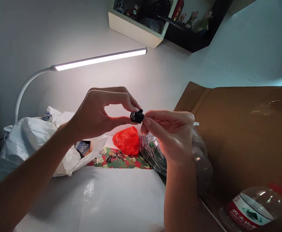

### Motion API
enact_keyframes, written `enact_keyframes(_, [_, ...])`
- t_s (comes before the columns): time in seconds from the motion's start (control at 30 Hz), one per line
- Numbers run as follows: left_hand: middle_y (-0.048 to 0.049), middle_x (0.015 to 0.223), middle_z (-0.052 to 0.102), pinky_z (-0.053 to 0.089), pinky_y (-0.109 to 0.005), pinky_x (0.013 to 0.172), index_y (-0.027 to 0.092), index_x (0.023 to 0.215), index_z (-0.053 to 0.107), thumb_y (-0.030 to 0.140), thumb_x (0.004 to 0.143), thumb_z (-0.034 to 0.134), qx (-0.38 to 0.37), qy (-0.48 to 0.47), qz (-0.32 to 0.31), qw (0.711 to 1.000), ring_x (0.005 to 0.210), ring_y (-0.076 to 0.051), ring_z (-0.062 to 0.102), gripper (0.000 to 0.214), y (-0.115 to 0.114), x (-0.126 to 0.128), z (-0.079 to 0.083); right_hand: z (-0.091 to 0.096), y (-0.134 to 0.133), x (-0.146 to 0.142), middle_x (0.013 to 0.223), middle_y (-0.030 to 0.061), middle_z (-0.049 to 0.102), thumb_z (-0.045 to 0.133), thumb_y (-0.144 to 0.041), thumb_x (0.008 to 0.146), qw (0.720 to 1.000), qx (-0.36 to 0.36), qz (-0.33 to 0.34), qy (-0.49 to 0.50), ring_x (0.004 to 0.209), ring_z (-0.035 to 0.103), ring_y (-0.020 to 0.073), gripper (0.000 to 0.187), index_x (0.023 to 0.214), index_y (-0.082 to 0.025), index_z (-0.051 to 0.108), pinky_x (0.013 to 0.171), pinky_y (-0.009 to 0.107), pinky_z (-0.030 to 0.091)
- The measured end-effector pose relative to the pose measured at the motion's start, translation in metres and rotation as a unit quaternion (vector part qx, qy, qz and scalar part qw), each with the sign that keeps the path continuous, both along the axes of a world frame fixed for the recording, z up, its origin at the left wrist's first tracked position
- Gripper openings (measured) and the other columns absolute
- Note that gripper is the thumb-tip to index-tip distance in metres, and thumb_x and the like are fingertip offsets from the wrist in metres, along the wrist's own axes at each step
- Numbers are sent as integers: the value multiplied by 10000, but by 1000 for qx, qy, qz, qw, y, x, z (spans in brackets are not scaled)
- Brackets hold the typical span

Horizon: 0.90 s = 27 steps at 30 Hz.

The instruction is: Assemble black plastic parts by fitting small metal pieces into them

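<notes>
Raised in front of me, a small black block-like piece [136, 117] shows pale lines on its left side; its exact kind cannot be made out. My left hand [104, 108] pinches it between thumb and fingertips, its fingers curved into a ring. At the piece's right end, my right hand [168, 129] has thumb and forefinger pressed together, touching it. Whatever lies between those right fingertips is hidden. Below and beyond, small metal-looking bits [118, 155] and another small black piece [108, 159] lie on a camouflage-patterned sheet [128, 163].
A white surface [114, 196] lies below my hands. White bags [66, 158] stand left, under a lit lamp [99, 60]. A red plastic bag [127, 141] and a clear bag of dark items [153, 151] sit behind. At right are a cardboard box [247, 129] and a bottle [252, 207].
</notes>
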<state>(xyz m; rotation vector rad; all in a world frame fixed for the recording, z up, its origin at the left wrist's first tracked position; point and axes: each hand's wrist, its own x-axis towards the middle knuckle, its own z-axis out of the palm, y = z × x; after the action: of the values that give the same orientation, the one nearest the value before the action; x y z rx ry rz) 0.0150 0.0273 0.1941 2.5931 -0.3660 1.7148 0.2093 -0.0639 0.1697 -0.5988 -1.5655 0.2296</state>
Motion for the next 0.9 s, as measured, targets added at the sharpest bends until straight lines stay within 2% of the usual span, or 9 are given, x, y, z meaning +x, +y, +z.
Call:
enact_keyframes(0.17, [-57, 1018, 821, 673, -350, 814, 203, 918, 746, 149, 831, 905, 9, -4, 2, 1000, 913, -169, 788, 189, 1, 2, -1, -1, 3, -3, 600, -5, 717, 860, -252, 851, 999, -14, 32, 23, 522, 654, 138, 48, 805, -235, 857, 518, 299, 573])
enact_keyframes(0.4, [-61, 1090, 827, 688, -396, 840, 212, 917, 739, 119, 833, 895, 11, -21, 4, 1000, 945, -184, 796, 200, 0, 0, -1, -2, 9, -9, 595, -13, 720, 878, -282, 821, 996, -17, 66, 57, 504, 654, 137, 52, 825, -235, 856, 502, 304, 585])
enact_keyframes(0.6, [-40, 1060, 836, 683, -400, 813, 227, 890, 713, 141, 823, 909, -13, -30, 6, 999, 907, -185, 798, 224, -3, -1, 1, -1, 8, -7, 668, -1, 758, 853, -295, 883, 993, -36, 105, 46, 578, 700, 141, 64, 873, -232, 844, 549, 294, 613])
enact_keyframes(0.73, [-39, 1045, 836, 676, -394, 799, 235, 900, 712, 144, 819, 914, -19, -28, -1, 999, 886, -180, 791, 236, -2, -1, 1, -1, 7, -5, 699, -1, 771, 860, -272, 882, 994, -28, 100, 48, 574, 697, 135, 46, 885, -236, 832, 560, 293, 617])
enact_keyframes(0.9, [-37, 1044, 836, 677, -397, 794, 238, 906, 711, 165, 816, 920, -14, -28, 11, 999, 882, -183, 792, 239, -1, 0, 0, 0, 7, -6, 693, -11, 752, 904, -323, 846, 996, -30, 75, 40, 553, 687, 137, 138, 859, -238, 796, 559, 309, 622])
